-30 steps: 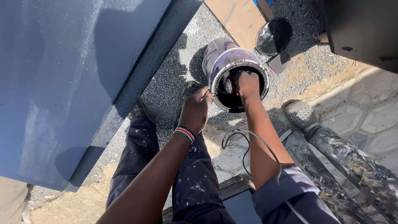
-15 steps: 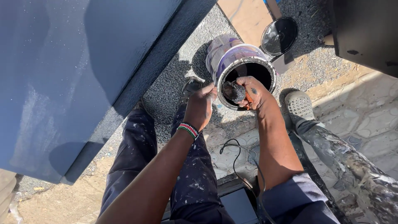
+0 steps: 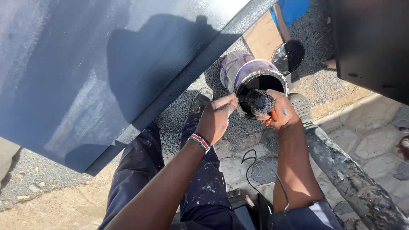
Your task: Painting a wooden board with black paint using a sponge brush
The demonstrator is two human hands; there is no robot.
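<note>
Now right hand (image 3: 279, 111) closed on paint-loaded brush (image 3: 260, 102) — head pointing up-left, over open can (image 3: 255, 76), left hand (image 3: 218, 117) steadying rim, fingers extended.

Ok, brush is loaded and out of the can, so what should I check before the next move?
1. Right hand has a firm grip on the paint brush: ok.
2. Brush loaded with dark paint: ok; dripping: cannot tell.
3. Left hand steadying the paint can at its rim: ok, fingertips touch it.
4. Can upright on the gravel: cannot tell, it looks tilted.
5. Lid lying apart from the can: ok.
6. Black cable below the arms, away from wet paint: ok.
</note>
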